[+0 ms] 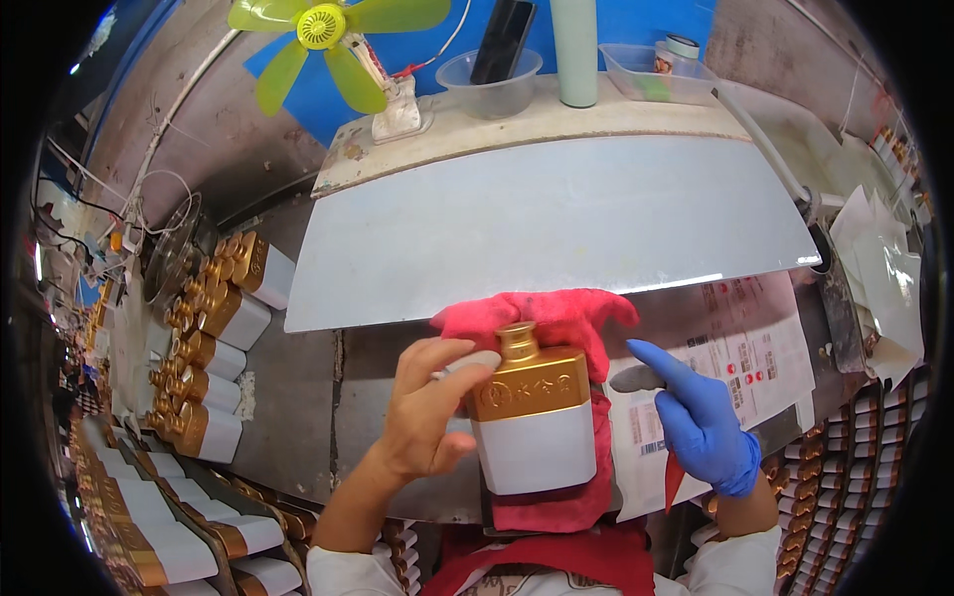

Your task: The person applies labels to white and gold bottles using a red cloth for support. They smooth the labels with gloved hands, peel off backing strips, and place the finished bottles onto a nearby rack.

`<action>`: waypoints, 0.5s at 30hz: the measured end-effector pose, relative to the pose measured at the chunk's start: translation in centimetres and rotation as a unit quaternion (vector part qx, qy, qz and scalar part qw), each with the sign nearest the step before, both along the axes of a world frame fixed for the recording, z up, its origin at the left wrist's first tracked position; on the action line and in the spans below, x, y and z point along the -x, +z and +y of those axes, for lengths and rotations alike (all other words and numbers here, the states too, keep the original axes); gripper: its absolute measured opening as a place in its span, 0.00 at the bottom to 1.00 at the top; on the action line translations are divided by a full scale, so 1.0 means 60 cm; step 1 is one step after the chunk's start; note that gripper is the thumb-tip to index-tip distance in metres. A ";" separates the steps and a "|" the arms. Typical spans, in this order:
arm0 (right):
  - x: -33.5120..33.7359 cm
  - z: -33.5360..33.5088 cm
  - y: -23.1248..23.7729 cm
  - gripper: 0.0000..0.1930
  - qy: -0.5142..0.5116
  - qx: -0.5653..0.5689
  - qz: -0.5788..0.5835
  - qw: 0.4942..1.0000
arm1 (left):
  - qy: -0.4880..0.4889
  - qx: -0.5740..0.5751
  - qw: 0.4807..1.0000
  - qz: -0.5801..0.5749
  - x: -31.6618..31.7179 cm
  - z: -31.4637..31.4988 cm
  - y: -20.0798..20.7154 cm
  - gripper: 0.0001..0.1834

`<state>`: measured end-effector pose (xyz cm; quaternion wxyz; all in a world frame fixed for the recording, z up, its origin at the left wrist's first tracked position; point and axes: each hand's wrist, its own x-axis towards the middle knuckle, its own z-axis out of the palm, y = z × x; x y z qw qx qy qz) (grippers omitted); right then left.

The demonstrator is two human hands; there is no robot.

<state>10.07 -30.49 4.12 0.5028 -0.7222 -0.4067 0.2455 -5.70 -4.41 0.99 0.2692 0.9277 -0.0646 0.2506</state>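
Forearms come up from the six o'clock edge and meet over a red cloth (556,316) spread on the grey workbench (298,397). From about seven o'clock the bare left forearm rises with the wrist bent inward, so the left hand (425,412) curls toward the centre. Its fingers are half closed and grasp the left side of a flat flask-shaped bottle (530,417), with the thumb low against the white body and the fingertips (467,363) pressing a small pale pad or sticker near the gold shoulder. That bottle lies at the middle of the view on the cloth, its gold neck pointing to twelve o'clock and its white lower half toward six.

At four o'clock the right forearm, in a white sleeve, lifts the right hand (699,417), which wears a blue glove. This hand is loosely open, index finger stretched toward ten o'clock, and it grips nothing; the fingertip is just beside a small grey piece (636,377) at the bottle's right edge, and I cannot tell whether they touch. Beneath the glove lie printed label sheets (755,358).

A sloping white panel (556,228) fills the twelve o'clock area, with a yellow-green fan (323,30) and clear plastic tubs (492,84) on the shelf above it. More gold-and-white bottles (214,338) are lined up at nine o'clock.
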 end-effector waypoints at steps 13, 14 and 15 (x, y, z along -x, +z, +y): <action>0.035 -0.030 -0.017 0.28 -0.053 0.029 0.037 0.997 | 0.018 -0.098 0.983 -0.152 -0.037 -0.015 -0.025 0.27; 0.038 -0.034 -0.025 0.28 -0.057 0.008 0.033 0.998 | 0.000 -0.105 0.984 -0.146 -0.044 -0.016 -0.020 0.27; 0.042 -0.042 -0.027 0.28 -0.061 0.027 0.049 0.997 | -0.019 -0.112 0.984 -0.139 -0.050 -0.019 -0.013 0.27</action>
